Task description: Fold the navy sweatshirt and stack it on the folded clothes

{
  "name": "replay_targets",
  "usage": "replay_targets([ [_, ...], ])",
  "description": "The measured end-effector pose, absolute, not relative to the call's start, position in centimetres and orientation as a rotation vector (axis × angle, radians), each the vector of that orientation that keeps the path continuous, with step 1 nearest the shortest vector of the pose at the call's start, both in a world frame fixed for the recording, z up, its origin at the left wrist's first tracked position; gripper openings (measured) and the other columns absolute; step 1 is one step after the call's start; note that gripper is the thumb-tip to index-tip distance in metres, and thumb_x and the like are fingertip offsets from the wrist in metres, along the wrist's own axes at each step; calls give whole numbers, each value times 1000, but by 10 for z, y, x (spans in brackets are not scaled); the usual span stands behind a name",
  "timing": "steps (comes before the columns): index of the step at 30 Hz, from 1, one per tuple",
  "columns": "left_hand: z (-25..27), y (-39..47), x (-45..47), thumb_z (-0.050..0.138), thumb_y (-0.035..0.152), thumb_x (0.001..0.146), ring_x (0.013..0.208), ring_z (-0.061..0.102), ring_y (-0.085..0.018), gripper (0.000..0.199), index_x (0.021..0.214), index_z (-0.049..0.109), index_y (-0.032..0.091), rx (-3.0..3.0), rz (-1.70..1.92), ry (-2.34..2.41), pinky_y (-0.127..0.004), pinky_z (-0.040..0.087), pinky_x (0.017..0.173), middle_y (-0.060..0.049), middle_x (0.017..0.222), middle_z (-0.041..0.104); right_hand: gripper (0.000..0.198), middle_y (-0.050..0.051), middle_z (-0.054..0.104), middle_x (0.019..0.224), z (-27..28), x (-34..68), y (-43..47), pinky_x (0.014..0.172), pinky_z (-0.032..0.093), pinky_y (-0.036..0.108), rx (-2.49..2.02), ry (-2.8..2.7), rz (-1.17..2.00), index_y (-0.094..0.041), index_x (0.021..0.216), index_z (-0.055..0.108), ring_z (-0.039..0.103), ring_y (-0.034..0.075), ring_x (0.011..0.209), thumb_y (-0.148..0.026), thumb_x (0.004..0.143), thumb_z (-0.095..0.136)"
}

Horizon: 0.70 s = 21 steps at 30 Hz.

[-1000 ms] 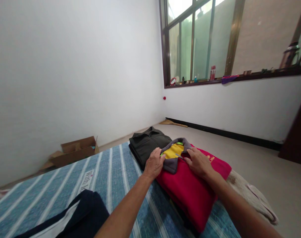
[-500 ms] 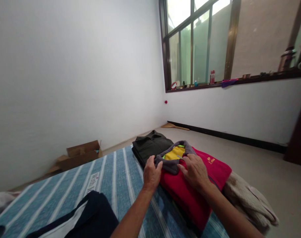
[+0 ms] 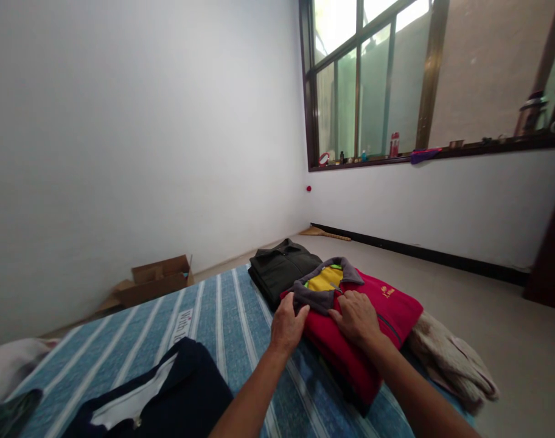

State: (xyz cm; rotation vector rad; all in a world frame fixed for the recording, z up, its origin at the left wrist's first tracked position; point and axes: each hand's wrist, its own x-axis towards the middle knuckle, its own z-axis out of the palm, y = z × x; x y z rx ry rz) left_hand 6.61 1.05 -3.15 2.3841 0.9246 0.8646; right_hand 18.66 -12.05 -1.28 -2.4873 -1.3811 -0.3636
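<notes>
Pinching red jacket (image 3: pixel 391 307): both hands (image 3: pixel 287 326) (image 3: pixel 358 317); cardboard box (image 3: pixel 154 292) open, contents unclear.

Edge-cropped dark item (image 3: pixel 13 415), perhaps cloth

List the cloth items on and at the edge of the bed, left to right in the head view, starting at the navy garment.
Navy garment → dark folded jacket → red garment with grey collar → beige fuzzy item.

Window (image 3: pixel 373 85) glare, soft shadows, pink bottle (image 3: pixel 394 145) perhaps blurred
</notes>
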Motion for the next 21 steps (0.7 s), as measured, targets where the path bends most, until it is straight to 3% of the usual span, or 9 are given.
replay_targets([
  [8,-61,-27,-19,51,25,77,110,57,-20,33,107,63,17,2457,633,933,-31,41,98,-9,114,65,24,14,62,97,-16,163,-133,88,32,40,-2492,-1339,-474,-13,92,65,52,28,97,-31,84,50],
  [15,-101,-49,-102,52,27,78,106,61,-21,30,103,66,18,2592,782,899,-34,47,95,-7,110,67,12,8,60,91,-37,80,-148,96,26,41,-2149,-1595,-431,-18,86,61,50,24,93,-25,84,51],
  [21,-108,-64,-143,51,23,82,100,64,-21,21,95,67,18,2790,1051,816,-35,53,88,-7,105,69,5,6,59,88,-88,10,-138,81,37,36,-1920,-1858,-240,-18,82,59,50,22,87,-21,80,56],
])
